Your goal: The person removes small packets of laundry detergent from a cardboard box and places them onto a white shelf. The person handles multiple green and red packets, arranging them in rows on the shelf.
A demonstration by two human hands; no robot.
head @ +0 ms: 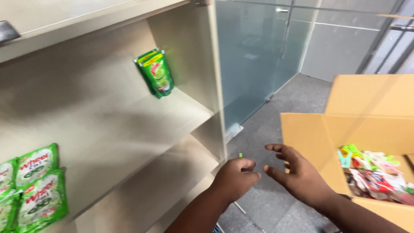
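Left hand (236, 177): loosely curled, holding nothing visible. Right hand (296, 172): fingers spread, empty, just beside the cardboard box (310, 138). Mixed packets (375, 172) lie inside the box. Green pouches (156, 72) stand at the back of the shelf (142, 125); more lie at left (32, 185). Step, judged: between picks. Next calls for reaching into the box.

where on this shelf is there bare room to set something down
The middle shelf lies bare between the upright green pouches at the back right corner and the stacked green packets at its left end. The lower shelf shows bare too. The cardboard box is crowded with packets. Both the left hand and right hand are empty.
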